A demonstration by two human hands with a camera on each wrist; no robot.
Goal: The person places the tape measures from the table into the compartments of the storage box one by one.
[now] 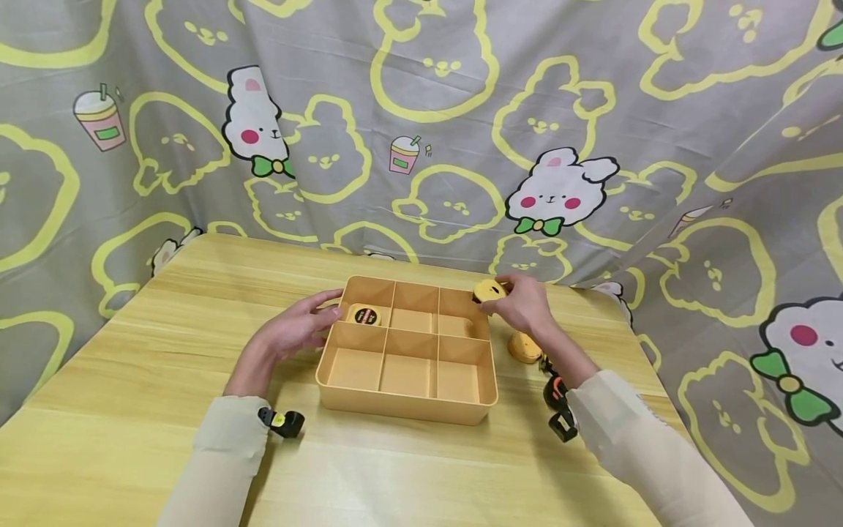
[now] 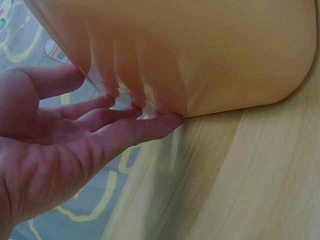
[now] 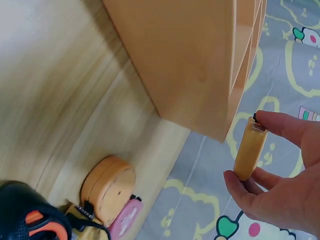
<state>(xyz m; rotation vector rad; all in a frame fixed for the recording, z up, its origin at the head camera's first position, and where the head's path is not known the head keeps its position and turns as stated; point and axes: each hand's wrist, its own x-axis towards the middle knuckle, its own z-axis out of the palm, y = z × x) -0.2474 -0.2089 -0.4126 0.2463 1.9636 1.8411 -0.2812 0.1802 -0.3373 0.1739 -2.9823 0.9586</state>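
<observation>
In the head view, you work at a pale wooden table (image 1: pixel 165 329), its grain running across and a soft sheen lying in front of the box. Grey patterned cloth (image 1: pixel 369 66) hangs behind it and along both sides, creased and printed with yellow outlines, white rabbits with green bows, and pink cups. Your six-compartment box (image 1: pixel 405 408) stands flat on the wood. A yellow square-looking case (image 1: pixel 366 316) sits in its far left compartment. Your left hand (image 1: pixel 296 324) touches the box's left side. Your right hand (image 1: pixel 527 301) pinches a yellow round case (image 1: pixel 489 290) at the far right corner. On the wood to the right lie an orange round case (image 1: pixel 524 348) and, nearer you, a black-and-orange object (image 1: pixel 556 393).

In the left wrist view, your fingers lie relaxed and spread against the glossy wall, which mirrors them; wood and cloth show beyond.

In the right wrist view, your thumb and fingers clamp the yellow round case on opposite edges, with cloth behind it. A shadow falls on the wood beside the box, and a pink item (image 3: pixel 126 220) lies by the orange round case.
</observation>
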